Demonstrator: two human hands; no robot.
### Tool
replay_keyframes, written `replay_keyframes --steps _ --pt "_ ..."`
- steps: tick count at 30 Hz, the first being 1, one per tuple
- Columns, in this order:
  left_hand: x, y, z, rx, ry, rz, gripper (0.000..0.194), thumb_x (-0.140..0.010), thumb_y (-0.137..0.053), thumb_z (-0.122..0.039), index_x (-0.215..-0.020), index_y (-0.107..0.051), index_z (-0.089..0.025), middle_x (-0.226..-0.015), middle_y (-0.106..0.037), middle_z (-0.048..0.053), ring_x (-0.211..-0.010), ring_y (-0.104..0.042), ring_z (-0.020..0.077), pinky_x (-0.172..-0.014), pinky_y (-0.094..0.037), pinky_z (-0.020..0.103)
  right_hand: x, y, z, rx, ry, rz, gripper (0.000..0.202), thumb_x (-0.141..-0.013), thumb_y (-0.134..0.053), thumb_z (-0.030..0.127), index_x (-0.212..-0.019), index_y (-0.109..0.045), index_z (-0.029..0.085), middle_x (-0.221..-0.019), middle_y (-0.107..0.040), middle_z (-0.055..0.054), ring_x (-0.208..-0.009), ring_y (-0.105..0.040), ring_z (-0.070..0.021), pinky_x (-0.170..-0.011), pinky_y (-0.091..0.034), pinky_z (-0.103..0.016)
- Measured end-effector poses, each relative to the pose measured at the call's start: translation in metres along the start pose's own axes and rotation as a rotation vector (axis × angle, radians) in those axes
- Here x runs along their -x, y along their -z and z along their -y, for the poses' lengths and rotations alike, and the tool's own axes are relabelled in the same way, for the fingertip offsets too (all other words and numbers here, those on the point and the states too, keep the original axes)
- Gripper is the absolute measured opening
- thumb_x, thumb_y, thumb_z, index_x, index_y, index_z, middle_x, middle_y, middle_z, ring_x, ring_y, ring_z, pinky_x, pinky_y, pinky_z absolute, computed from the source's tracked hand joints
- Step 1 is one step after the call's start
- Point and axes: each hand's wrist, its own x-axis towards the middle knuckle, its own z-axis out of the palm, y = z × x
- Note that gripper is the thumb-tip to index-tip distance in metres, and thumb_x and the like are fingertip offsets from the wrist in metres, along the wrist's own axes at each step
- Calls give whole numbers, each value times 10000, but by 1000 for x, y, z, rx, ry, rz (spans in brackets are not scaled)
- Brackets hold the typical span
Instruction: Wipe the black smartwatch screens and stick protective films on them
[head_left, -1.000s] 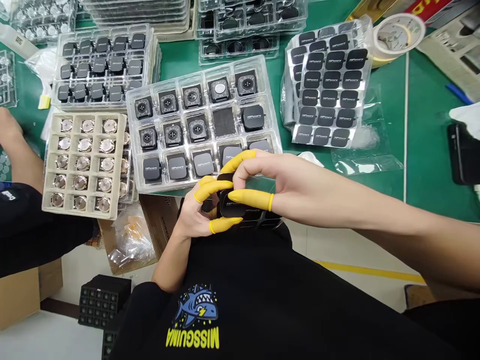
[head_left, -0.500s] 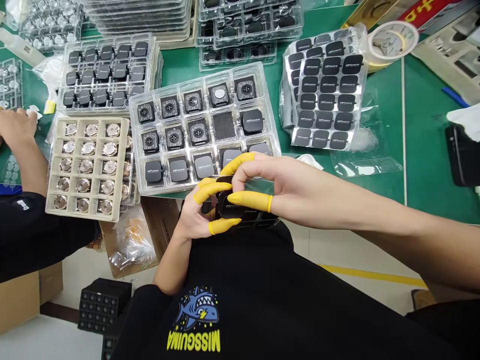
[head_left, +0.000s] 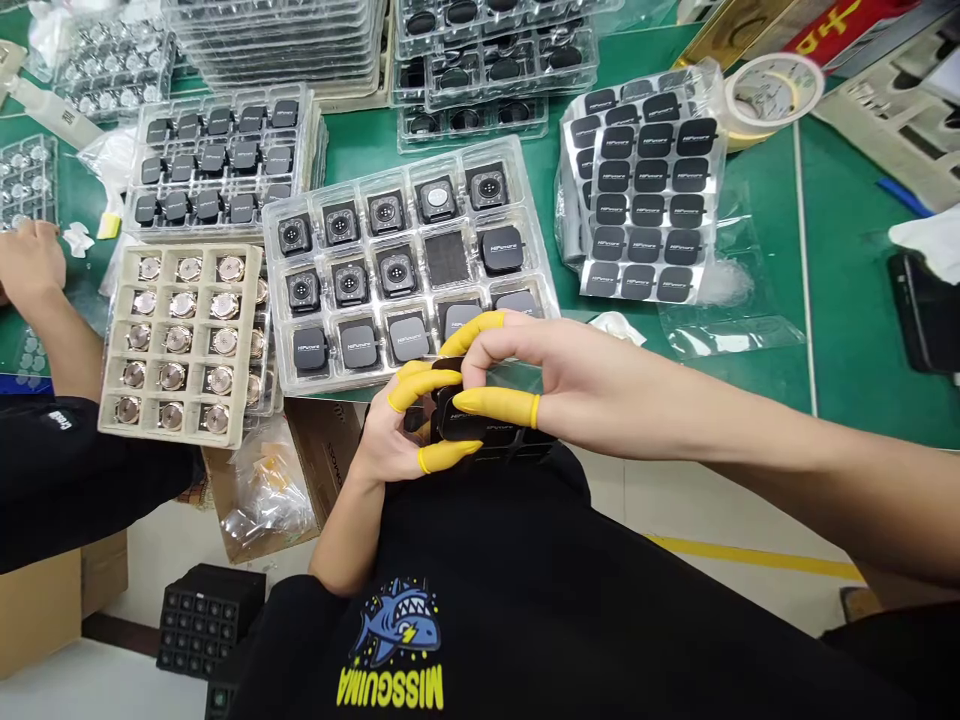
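Note:
A square black smartwatch point(head_left: 457, 422) with white lettering on its face is held low over my lap. My left hand point(head_left: 394, 430) grips it by the edges, fingers at the top and thumb below. Closed on its upper right side is my right hand point(head_left: 540, 370), thumb lying over the face. Yellow finger cots cover several fingertips. Under the hands shows part of a black sticker sheet point(head_left: 517, 440). Just beyond is a clear tray point(head_left: 536, 215) of smartwatches, some back up and some with lettered faces; one middle-row compartment shows only a dark square base.
Lettered black sticker sheets point(head_left: 649, 210) lie right of the tray, near a tape roll point(head_left: 776, 95). On the left are a beige tray point(head_left: 180, 340) of round watch parts and another watch tray point(head_left: 217, 160). A co-worker's hand point(head_left: 34, 265) rests at far left.
The view has shifted slightly, so the table things appear a little lower. Both hands keep nearly the same hold on the smartwatch. The co-worker's hand has barely moved.

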Motion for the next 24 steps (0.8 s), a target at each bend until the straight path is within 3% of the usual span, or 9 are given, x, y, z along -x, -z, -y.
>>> replay_keyframes --steps 10,24 --pt "-1 0 -1 13 -9 3 644 -895 -938 -555 -1432 -734 -265 -1208 -763 83 -1017 -759 210 -748 -618 283 0 0 0 17 9 -4 146 -1041 -714 360 -941 -690 256 -1094 -771 -54 -1009 -704 -241 -838 -548 -362" --pt "1 1 0 18 9 20 658 -883 -951 -539 -1439 -735 -261 -1209 -776 79 -1059 -752 230 -863 -621 336 -1 2 2 11 -42 32 193 -1051 -699 410 -947 -685 247 -1113 -754 -53 -1031 -688 -236 -867 -527 -352"
